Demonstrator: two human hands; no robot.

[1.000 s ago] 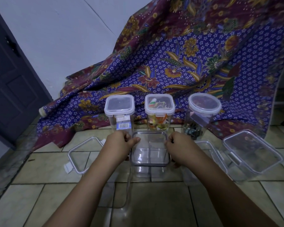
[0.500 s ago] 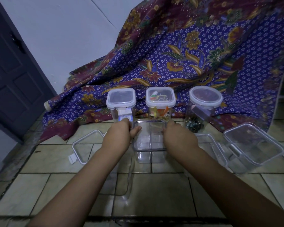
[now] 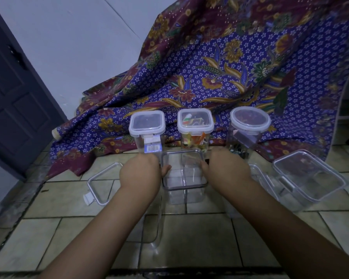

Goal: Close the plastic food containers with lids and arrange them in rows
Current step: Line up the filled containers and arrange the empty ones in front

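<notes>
Both hands — left hand [image 3: 141, 174], right hand [image 3: 225, 170] — grip the lidless square container [image 3: 183, 174] at floor centre, so lidding seems next — the lid [image 3: 101, 184] lies at nine o'clock.

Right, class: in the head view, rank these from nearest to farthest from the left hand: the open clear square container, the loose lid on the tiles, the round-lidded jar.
1. Open clear square container: touching the left hand, centre.
2. Loose lid: on the tiles, to the left.
3. Round-lidded jar: back row, far right.

Tiled floor [image 3: 189, 238]: containers [image 3: 184, 178], loose lid [image 3: 101, 186], cloth [image 3: 210, 87].
</notes>
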